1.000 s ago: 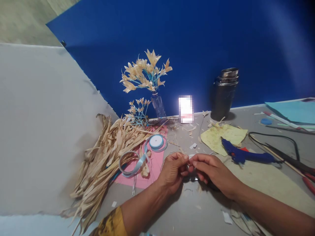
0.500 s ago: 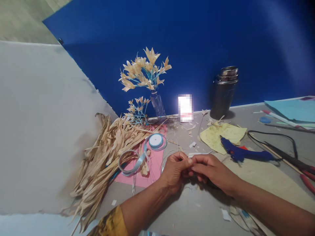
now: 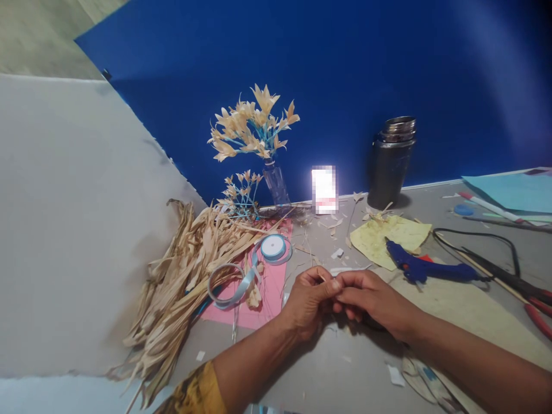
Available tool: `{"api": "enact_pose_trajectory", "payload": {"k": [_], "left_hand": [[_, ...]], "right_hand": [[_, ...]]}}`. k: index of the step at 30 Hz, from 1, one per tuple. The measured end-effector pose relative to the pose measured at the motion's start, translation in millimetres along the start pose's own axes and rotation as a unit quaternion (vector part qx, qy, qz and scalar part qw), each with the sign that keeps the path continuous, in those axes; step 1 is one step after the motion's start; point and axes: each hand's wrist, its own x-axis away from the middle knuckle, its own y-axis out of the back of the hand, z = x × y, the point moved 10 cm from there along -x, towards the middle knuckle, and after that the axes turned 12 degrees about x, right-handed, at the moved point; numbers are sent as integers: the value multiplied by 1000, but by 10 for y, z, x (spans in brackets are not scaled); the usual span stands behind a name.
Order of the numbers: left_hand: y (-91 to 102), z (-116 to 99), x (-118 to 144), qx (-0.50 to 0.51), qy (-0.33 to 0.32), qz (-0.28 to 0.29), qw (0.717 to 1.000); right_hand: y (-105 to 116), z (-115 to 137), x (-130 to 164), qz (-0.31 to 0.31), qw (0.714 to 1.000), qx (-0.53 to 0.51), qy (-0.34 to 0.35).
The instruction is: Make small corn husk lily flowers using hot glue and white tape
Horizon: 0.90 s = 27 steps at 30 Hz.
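My left hand (image 3: 307,299) and my right hand (image 3: 370,300) meet fingertip to fingertip over the grey table (image 3: 328,374), pinching a small thin piece between them; what it is I cannot make out. A pale strip (image 3: 349,269) lies just beyond the fingers. A blue glue gun (image 3: 426,269) rests to the right of my right hand. A light blue ribbon spool (image 3: 273,247) with a loose ribbon loop (image 3: 230,287) lies on a pink sheet (image 3: 269,287) left of my left hand.
A heap of dried husk strips (image 3: 185,282) lies at the left. A small bottle (image 3: 275,184) holds husk flowers (image 3: 254,123). A steel flask (image 3: 391,164) stands at the back. Yellow paper (image 3: 390,236), a black cord (image 3: 487,247), and red-handled pliers (image 3: 537,319) lie right.
Both hands stay joined at the fingertips and have shifted slightly; the pale strip beyond the fingers has come into view. The view has moved a little.
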Motion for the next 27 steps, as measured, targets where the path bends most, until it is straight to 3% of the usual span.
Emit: {"api": "enact_pose_trajectory", "payload": {"k": [27], "left_hand": [[60,137,5,6,42,2,999]], "right_hand": [[-104,3,18,53,998,29,27]]}}
